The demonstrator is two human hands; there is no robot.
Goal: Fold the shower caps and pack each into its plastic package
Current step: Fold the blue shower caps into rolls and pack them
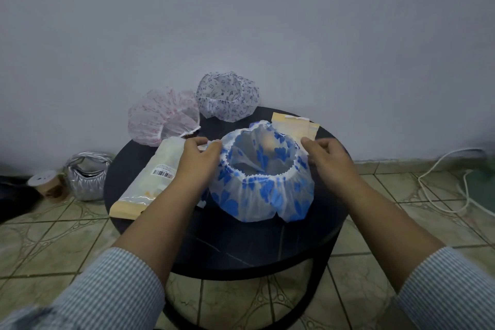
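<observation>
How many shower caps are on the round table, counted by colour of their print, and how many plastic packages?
Blue-print shower cap, gripped at its rim by the left hand and the right hand: 1
Pink-print shower cap: 1
Purple-print shower cap: 1
Plastic packages, left one and far right one: 2
Total: 5

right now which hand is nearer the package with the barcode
Left. The left hand pinches the blue cap's rim right beside the barcode package; the right hand holds the cap's far side, well away.
</observation>
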